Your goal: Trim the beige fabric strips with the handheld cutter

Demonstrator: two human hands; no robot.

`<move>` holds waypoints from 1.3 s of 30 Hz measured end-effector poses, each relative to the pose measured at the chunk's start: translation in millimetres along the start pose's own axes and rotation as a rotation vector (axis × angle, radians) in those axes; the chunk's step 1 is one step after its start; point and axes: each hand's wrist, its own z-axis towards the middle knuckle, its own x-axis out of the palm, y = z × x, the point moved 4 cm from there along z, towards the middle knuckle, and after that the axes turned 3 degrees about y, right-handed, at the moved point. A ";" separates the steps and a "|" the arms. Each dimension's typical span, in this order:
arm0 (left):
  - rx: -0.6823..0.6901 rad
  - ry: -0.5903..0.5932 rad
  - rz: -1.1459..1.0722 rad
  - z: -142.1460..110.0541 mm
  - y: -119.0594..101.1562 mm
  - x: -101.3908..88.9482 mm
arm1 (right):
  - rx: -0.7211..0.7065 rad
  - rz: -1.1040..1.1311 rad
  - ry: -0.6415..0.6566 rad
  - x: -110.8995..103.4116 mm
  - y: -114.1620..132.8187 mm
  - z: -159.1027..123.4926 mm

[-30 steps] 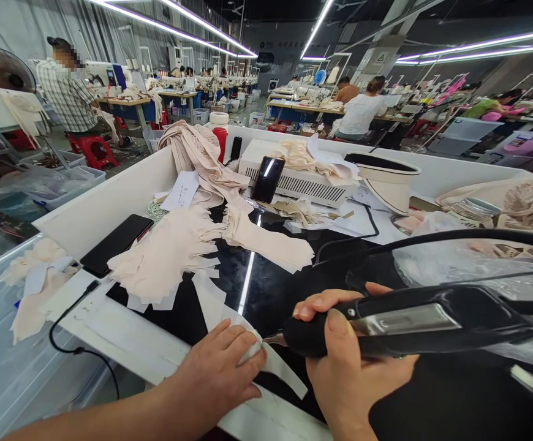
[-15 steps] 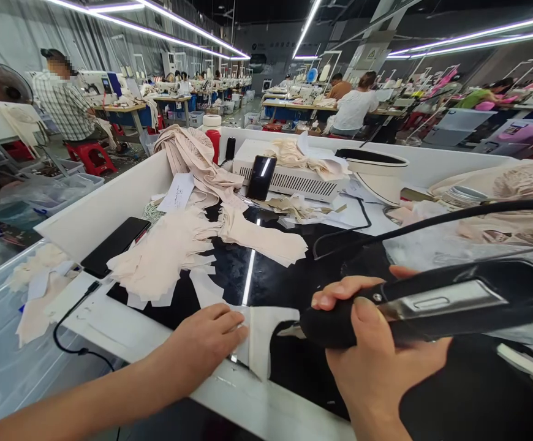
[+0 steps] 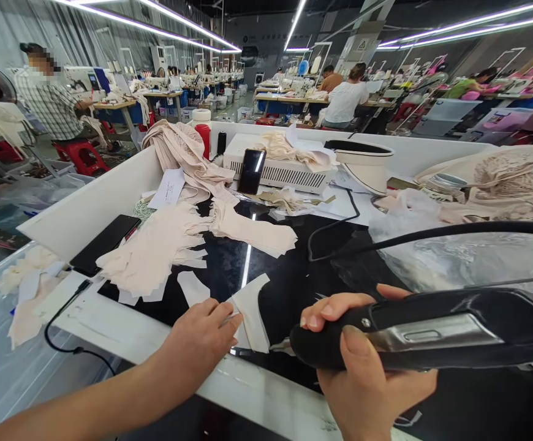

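My left hand [image 3: 206,331] has its fingers bent and pressed together on the left part of a small cream fabric piece [image 3: 253,312], holding it against the black glossy tabletop [image 3: 289,288]. Part of that piece is hidden beneath the fingers. My right hand [image 3: 362,361] is wrapped round a thick black corded hand tool [image 3: 436,331] with a silvery panel on its side. Its pointed metal tip [image 3: 282,347] is at the lower right edge of the fabric piece; whether they touch I cannot tell. Another cream piece [image 3: 193,288] lies just beyond my left fingers.
A fanned heap of cut fabric [image 3: 151,251] and a neater stack [image 3: 252,229] lie beyond my hands. A dark phone-like slab [image 3: 105,245] is at left; a phone [image 3: 251,171] leans on a vented white box [image 3: 285,174]. A black cable [image 3: 432,236] crosses at right, before plastic bags [image 3: 459,263].
The fabric piece has turned under my left hand, its far end now slanting up to the right. The tool tip has moved down to its near corner. The view has shifted slightly.
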 end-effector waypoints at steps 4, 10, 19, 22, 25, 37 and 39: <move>-0.009 0.004 0.019 -0.7 -2.4 -1.4 | 0.003 -0.002 0.015 1.2 -3.7 -2.6; -0.068 0.007 0.044 0.0 -5.4 -8.7 | -0.004 -0.013 0.029 1.1 -5.9 -5.8; 0.277 -0.050 -0.130 13.3 -33.2 -24.5 | 0.010 -0.012 0.024 -1.8 -8.7 -10.0; 0.359 0.005 -0.172 17.0 -36.8 -19.4 | 0.014 -0.011 0.038 -2.0 -9.5 -10.8; 0.375 0.037 -0.180 18.3 -31.5 -11.9 | 0.008 -0.007 0.042 -1.1 -8.9 -10.8; 0.270 -0.068 -0.170 14.9 -9.7 -4.2 | -0.003 -0.004 0.024 0.9 -6.4 -10.2; 0.248 -0.088 -0.188 13.4 -8.3 -2.6 | -0.004 -0.001 0.020 0.7 -6.0 -10.3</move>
